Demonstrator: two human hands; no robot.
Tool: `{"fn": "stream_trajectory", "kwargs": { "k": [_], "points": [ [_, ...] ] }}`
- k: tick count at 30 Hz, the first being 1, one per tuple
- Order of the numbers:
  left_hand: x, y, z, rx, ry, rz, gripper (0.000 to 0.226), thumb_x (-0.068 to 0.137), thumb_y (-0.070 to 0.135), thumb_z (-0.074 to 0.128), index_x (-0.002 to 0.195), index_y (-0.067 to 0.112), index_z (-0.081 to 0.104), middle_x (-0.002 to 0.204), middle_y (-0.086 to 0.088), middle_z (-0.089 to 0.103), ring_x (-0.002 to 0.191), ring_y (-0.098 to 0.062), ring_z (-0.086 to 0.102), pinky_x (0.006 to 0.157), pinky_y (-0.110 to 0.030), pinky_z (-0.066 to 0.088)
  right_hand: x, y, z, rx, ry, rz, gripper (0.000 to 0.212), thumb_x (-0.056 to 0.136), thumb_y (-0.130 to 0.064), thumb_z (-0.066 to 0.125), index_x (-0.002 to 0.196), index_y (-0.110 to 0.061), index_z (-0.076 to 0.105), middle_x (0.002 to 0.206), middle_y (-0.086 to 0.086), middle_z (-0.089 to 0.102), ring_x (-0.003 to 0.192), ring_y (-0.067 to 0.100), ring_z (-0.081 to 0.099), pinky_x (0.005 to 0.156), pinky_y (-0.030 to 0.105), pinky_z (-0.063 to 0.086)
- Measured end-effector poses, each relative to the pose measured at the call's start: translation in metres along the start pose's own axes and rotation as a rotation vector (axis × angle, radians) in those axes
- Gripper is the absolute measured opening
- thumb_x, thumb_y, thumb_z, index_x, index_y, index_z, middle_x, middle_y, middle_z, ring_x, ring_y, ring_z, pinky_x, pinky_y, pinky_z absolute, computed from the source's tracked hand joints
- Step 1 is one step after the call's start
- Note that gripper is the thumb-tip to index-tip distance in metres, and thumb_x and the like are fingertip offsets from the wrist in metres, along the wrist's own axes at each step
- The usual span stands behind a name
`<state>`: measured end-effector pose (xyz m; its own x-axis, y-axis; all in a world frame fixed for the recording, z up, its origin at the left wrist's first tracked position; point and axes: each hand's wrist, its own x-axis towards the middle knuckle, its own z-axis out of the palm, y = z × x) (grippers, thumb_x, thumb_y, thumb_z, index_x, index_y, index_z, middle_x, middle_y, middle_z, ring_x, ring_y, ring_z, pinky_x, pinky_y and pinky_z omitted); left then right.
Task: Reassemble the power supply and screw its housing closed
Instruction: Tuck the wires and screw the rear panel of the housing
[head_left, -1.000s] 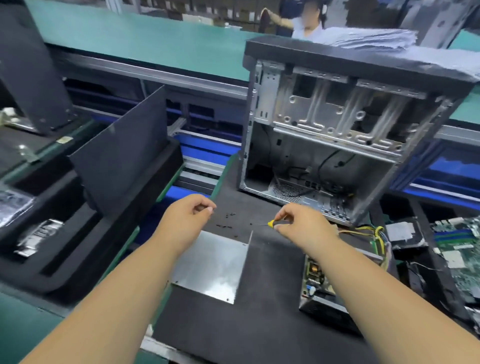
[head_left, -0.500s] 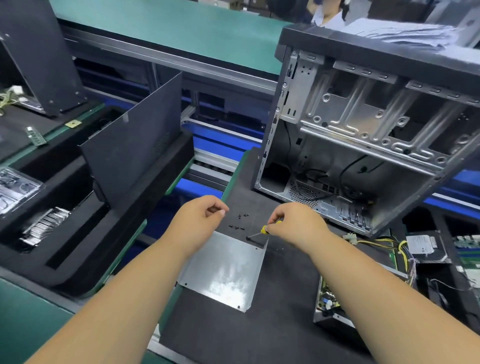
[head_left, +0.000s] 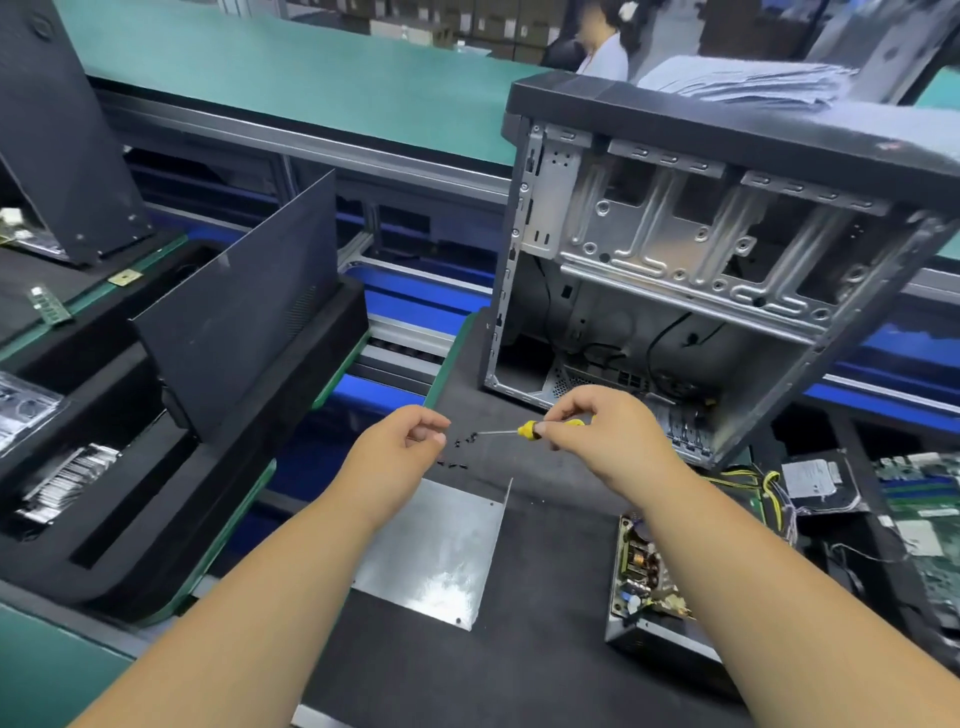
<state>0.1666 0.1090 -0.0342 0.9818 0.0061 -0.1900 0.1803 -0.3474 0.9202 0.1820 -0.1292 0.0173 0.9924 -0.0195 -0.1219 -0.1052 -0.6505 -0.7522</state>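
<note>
Hands first. I see both forearms reaching forward over the black mat, wrists close together above a scatter of small black screws. My right hand grips a small screwdriver by its yellow handle, fingers and thumb curled round it, with the thin shaft pointing left toward the screws and held nearly level. My left hand has its fingers curled inward with thumb and fingertips brought together; whether a screw is pinched there I cannot tell, as the tips hide it.

The power supply lies on the mat at the right, below my right forearm, with its top off and its circuit board, coils and capacitors exposed. Its yellow and black wire bundle runs out toward the far right. The metal cover, a bent sheet with one upright edge, lies flat on the mat between my forearms, apart from the power supply and just near of the screws.

Containers. An open computer case stands on the far part of the mat, side panel removed; inside I see bare drive brackets above and loose black cables at the bottom. A black foam tray at the left holds a dark panel leaning upright in its slot and a ribbed metal part in a nearer recess.
</note>
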Motion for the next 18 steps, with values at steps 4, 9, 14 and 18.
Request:
{"fn": "stream_trajectory", "kwargs": {
  "k": [4, 9, 14, 18],
  "points": [
    [-0.004, 0.019, 0.023, -0.181, -0.009, -0.098, 0.021, 0.098, 0.020, 0.051, 0.110, 0.031, 0.064, 0.104, 0.004, 0.070, 0.094, -0.011, 0.069, 0.081, -0.025, 0.051, -0.019, 0.000, -0.029, 0.152, 0.030, -0.020, 0.008, 0.077, -0.033, 0.076, 0.076, -0.026, 0.072, 0.071, -0.008, 0.073, 0.061, 0.019, 0.056, 0.057, 0.034, 0.045],
    [-0.011, 0.049, 0.058, -0.632, -0.116, -0.253, 0.018, 0.105, 0.019, 0.043, 0.110, 0.015, 0.060, 0.107, -0.011, 0.070, 0.097, -0.019, 0.068, 0.081, -0.028, 0.053, -0.046, 0.008, -0.062, 0.195, 0.082, -0.062, 0.005, 0.078, -0.035, 0.075, 0.077, -0.032, 0.072, 0.073, -0.010, 0.074, 0.076, 0.013, 0.067, 0.070, 0.039, 0.054],
    [-0.021, 0.071, 0.088, -0.901, -0.195, -0.298, 0.009, 0.097, 0.013, 0.056, 0.100, 0.008, 0.064, 0.087, -0.009, 0.073, 0.077, -0.017, 0.069, 0.073, -0.025, 0.056, -0.077, 0.024, -0.088, 0.290, 0.135, -0.054, 0.006, 0.079, -0.028, 0.077, 0.076, -0.025, 0.073, 0.072, -0.004, 0.074, 0.075, 0.010, 0.066, 0.073, 0.038, 0.051],
    [-0.031, 0.081, 0.113, -0.875, -0.280, -0.266, 0.006, 0.095, 0.011, 0.058, 0.095, 0.009, 0.064, 0.076, -0.002, 0.069, 0.065, -0.010, 0.065, 0.061, -0.019, 0.056, -0.102, 0.043, -0.109, 0.333, 0.170, -0.026, 0.007, 0.081, -0.027, 0.076, 0.078, -0.021, 0.072, 0.075, -0.002, 0.075, 0.079, 0.010, 0.066, 0.073, 0.034, 0.045]
  ]
}}
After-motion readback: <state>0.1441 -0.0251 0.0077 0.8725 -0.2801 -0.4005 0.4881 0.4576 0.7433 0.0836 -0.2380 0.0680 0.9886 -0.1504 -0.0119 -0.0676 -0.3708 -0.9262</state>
